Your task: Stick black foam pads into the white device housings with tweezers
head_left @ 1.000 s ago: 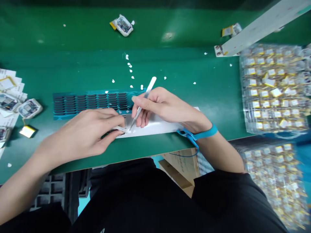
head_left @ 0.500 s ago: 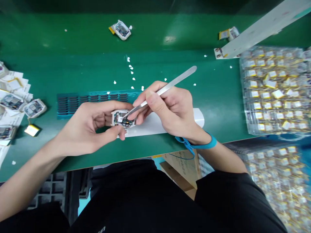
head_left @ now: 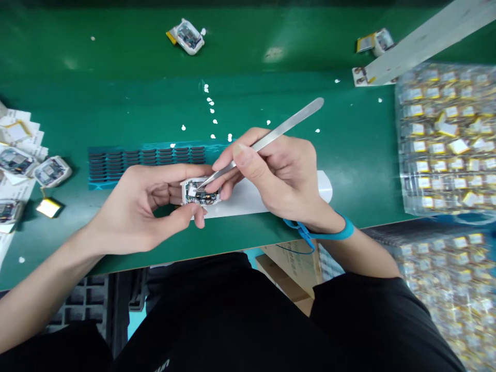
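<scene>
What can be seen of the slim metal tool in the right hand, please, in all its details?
The slim metal tool looks like tweezers: silvery, smooth, with a broad rounded end and a narrow tip. The right hand grips it between thumb and fingers. It slants across the picture, broad end at upper right, tip at lower left over the open white-cased device in the left hand. Whether the tip touches anything there is unclear.
</scene>
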The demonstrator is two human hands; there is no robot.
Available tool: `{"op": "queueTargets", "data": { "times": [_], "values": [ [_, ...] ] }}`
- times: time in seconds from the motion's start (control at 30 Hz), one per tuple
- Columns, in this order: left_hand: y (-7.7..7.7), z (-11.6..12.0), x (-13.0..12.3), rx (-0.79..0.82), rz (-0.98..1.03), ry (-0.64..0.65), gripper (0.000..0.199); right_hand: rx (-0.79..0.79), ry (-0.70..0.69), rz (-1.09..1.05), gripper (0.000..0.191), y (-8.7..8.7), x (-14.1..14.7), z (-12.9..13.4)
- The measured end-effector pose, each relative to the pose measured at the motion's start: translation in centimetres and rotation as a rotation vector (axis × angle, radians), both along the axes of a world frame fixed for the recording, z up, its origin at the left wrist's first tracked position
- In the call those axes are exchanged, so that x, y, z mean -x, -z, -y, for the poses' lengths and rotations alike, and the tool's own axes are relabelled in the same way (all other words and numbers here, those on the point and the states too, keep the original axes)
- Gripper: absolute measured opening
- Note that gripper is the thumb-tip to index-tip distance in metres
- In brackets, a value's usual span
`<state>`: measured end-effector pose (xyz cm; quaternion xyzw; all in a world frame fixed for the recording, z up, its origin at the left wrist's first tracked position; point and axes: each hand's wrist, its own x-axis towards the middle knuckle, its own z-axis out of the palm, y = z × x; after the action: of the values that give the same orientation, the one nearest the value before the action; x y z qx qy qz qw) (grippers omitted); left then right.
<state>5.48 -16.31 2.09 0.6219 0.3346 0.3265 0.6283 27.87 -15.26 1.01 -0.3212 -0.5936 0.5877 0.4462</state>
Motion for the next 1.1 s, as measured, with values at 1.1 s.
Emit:
{"op": "queueTargets", "data": {
  "times": [1.1],
  "values": [
    [-0.14, 0.96, -0.35, -0.005, -0.12, -0.006, 0.026, 0.028, 0.003, 0.094, 0.029, 0.07, -0.01, 0.68]
  ]
}}
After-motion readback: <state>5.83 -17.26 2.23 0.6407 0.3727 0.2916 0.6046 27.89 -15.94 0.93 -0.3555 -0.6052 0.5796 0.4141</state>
